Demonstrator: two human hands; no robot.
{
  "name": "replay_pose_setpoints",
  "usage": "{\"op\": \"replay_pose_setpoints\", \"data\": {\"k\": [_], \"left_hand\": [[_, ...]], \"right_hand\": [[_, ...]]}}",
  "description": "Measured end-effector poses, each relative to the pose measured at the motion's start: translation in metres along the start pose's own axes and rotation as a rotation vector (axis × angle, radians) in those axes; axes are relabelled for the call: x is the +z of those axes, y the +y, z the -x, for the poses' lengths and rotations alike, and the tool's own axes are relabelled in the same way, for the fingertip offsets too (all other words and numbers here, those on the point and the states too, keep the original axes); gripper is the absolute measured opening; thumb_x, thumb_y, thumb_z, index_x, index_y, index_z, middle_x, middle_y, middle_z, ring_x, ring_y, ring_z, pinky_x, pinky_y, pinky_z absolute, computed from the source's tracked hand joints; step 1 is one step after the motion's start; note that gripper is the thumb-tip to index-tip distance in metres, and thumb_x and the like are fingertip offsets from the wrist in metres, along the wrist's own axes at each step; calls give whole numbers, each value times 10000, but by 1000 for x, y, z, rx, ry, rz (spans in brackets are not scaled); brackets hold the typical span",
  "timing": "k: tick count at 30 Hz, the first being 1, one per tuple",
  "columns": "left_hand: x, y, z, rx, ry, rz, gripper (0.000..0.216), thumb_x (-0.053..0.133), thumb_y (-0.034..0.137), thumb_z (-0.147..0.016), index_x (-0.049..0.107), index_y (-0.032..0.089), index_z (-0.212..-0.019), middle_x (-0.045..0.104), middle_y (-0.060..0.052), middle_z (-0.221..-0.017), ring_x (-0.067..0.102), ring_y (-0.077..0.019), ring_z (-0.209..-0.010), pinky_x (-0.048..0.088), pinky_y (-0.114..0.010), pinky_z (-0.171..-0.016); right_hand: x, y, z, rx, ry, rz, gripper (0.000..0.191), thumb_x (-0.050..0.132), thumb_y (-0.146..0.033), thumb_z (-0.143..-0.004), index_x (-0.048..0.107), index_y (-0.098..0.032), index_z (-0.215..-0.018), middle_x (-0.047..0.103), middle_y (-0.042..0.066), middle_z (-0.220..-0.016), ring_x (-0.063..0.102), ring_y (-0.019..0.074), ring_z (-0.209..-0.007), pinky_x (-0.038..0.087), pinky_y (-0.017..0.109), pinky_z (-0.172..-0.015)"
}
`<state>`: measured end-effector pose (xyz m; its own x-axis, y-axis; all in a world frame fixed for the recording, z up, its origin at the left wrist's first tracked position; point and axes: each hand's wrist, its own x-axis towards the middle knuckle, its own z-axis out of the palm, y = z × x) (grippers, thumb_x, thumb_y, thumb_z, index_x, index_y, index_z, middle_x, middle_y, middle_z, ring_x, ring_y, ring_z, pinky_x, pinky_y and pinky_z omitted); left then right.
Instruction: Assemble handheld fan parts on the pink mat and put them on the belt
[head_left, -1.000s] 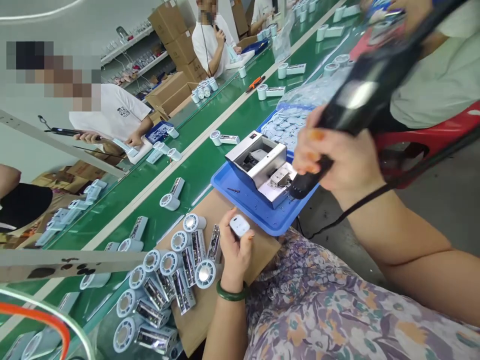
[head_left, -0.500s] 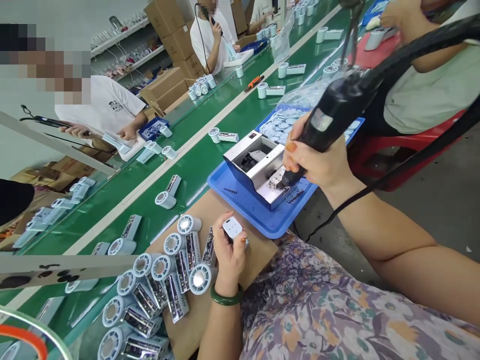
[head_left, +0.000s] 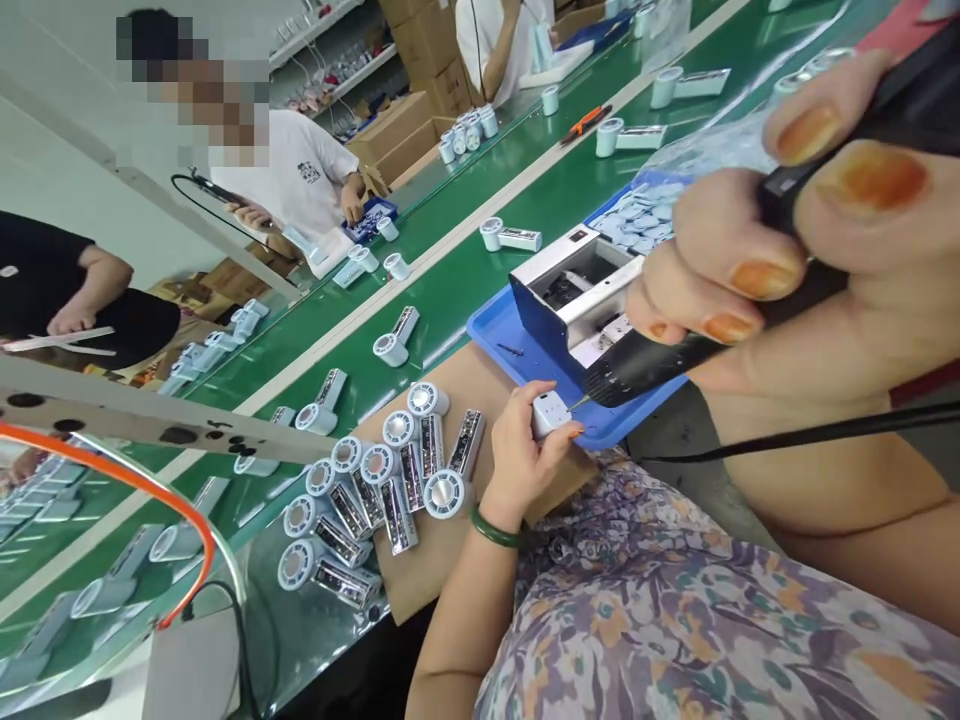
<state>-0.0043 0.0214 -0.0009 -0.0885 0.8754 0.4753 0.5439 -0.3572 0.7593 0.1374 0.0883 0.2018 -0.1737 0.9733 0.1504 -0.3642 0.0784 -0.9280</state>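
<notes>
Black screwdriver (head_left: 652, 370) swung away from the metal box (head_left: 574, 315), right hand (head_left: 862, 320) wrapped round it, tip by the pale piece (head_left: 550, 412) the left hand (head_left: 521, 455) is pinching mid-frame.

The blue parts tray (head_left: 491, 330) is catching light. Over it, the electric screwdriver (head_left: 649, 368) is showing black; beside it, the casing (head_left: 550, 411) is showing bluish white. Before it, the dress (head_left: 637, 610) is displaying white, orange and teal flowers on mauve; beyond it, the conveyor belt (head_left: 450, 300) is gleaming green.

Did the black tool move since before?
Yes: the black tool has moved its tip from the metal box over to the pale part in the left hand.
</notes>
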Motion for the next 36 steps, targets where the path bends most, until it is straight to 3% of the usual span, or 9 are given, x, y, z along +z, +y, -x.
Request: {"op": "replay_pose_setpoints", "data": {"k": [5, 10, 14, 18, 28, 34, 36], "left_hand": [[-2, -2, 1, 44, -8, 22, 499, 540, 616, -975, 531, 205, -1257, 677, -86, -1096, 666, -218, -962, 533, -343, -864], [0, 0, -2, 97, 3, 8, 489, 554, 600, -975, 521, 205, -1262, 681, -77, -1080, 667, -206, -931, 536, -326, -839], [0, 0, -3, 113, 10, 3, 476, 559, 588, -977, 519, 208, -1260, 681, -75, -1082, 668, -202, -937, 538, -317, -841], [0, -1, -3, 118, 16, 11, 469, 577, 576, -972, 520, 211, -1262, 681, -71, -1082, 667, -194, -928, 536, -308, -837], [-1, 0, -3, 84, -17, 14, 507, 558, 615, -966, 522, 206, -1263, 684, -81, -1096, 672, -210, -953, 534, -324, -851], [2, -1, -2, 54, -64, 19, 543, 509, 667, -964, 539, 197, -1235, 681, -103, -1110, 673, -234, -989, 540, -337, -841], [2, -2, -2, 48, -54, 27, 543, 505, 663, -968, 537, 190, -1232, 677, -112, -1116, 670, -241, -998, 545, -349, -845]], "right_hand": [[16, 15, 0, -86, -109, 33, 619, 765, -557, -865, 278, -242, -647, 321, -131, -346, 252, 69, -256, 300, 258, -319], [14, 11, 2, -76, -126, 193, 614, 532, -683, -964, 237, -239, -659, 282, -149, -355, 278, 65, -280, 331, 245, -360], [14, 7, 4, -62, -121, 183, 668, 441, -821, -911, 243, -238, -653, 312, -159, -356, 301, 54, -288, 356, 244, -391], [13, 8, 3, -40, -106, 186, 676, 388, -849, -904, 252, -241, -641, 306, -155, -346, 297, 59, -285, 353, 250, -389], [5, 13, 0, -75, -255, 159, 611, 567, -723, -917, 275, -244, -676, 327, -176, -399, 329, 51, -292, 387, 237, -413], [-7, 25, -10, -145, -598, 32, 467, 712, -614, -881, 436, -257, -759, 467, -129, -519, 478, 94, -396, 464, 271, -444], [-6, 32, -13, -199, -617, -30, 405, 727, -535, -901, 482, -240, -771, 495, -101, -569, 471, 87, -430, 444, 256, -442]]}}
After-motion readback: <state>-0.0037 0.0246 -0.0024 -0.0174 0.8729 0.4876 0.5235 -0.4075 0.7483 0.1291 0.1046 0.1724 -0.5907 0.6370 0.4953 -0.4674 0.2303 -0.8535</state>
